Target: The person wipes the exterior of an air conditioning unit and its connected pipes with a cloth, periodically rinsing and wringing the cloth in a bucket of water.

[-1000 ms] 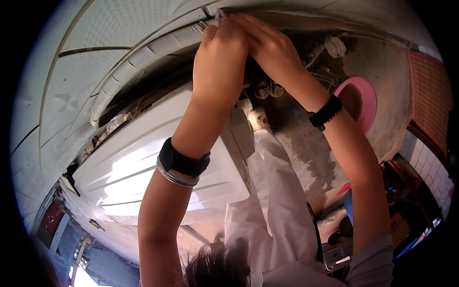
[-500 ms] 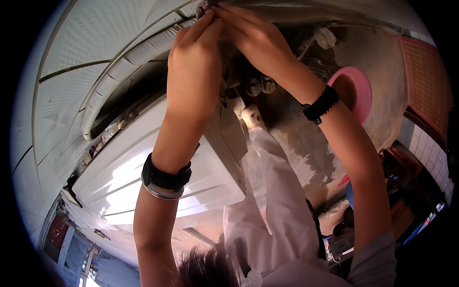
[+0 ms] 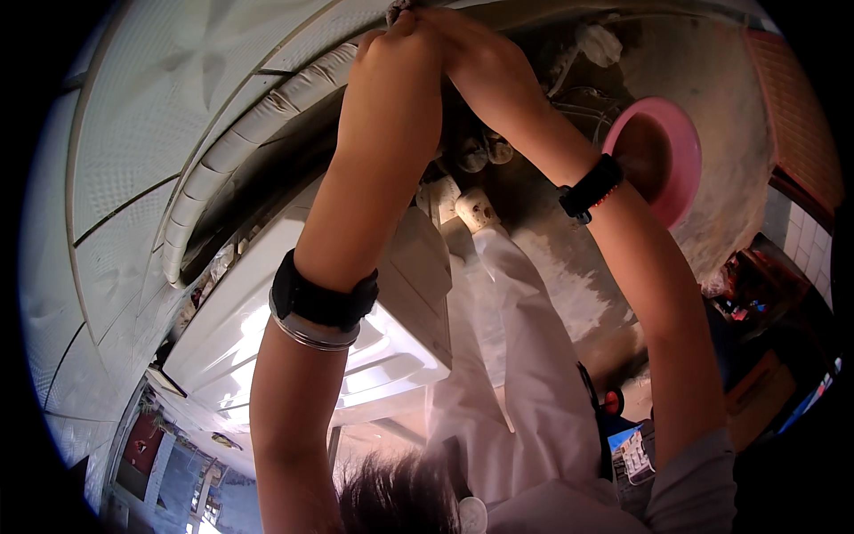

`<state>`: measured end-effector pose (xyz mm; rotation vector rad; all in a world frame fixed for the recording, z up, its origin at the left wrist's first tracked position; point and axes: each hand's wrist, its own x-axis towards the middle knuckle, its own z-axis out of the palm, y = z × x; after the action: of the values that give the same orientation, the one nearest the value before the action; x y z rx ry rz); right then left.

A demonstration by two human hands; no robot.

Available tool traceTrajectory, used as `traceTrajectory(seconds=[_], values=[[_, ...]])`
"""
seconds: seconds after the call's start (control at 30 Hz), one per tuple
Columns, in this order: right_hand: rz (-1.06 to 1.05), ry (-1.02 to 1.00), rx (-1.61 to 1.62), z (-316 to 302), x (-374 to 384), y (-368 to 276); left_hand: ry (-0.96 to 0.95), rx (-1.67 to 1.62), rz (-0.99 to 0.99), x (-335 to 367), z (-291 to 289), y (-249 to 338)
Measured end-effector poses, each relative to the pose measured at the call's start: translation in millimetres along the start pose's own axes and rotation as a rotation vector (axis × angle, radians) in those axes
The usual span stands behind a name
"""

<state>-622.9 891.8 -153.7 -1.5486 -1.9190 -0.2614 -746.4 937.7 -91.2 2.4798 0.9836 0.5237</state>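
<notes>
Both my arms reach to the top of the picture, where the hands meet. My left hand, with a black band and a metal bangle on its wrist, has its fingers curled on a small grey part at the picture's edge. My right hand, wearing a black watch, presses against the left one and closes on the same part. The part is mostly hidden by the fingers and cut off by the edge. It lies by the rim of a white machine.
A white ribbed hose curves along the white patterned wall on the left. A pink basin sits on the concrete floor. White pipe fittings lie below my hands, and my white trouser leg runs down.
Both hands have shifted up and slightly left in the picture, staying pressed together on the same part. The basin and the machine have slid along with the view.
</notes>
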Motion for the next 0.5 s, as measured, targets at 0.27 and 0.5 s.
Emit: traceTrajectory(seconds=[0.27,0.5], values=[[0.134,-0.104,0.021,-15.7,-3.5,44.3,-0.170,-0.249,-0.056,34.4,39.6,14.4],[0.201,-0.017,-0.057,-9.5,-3.4,28.4,0.026,0.010,-0.078,-7.7,-14.7,35.9]])
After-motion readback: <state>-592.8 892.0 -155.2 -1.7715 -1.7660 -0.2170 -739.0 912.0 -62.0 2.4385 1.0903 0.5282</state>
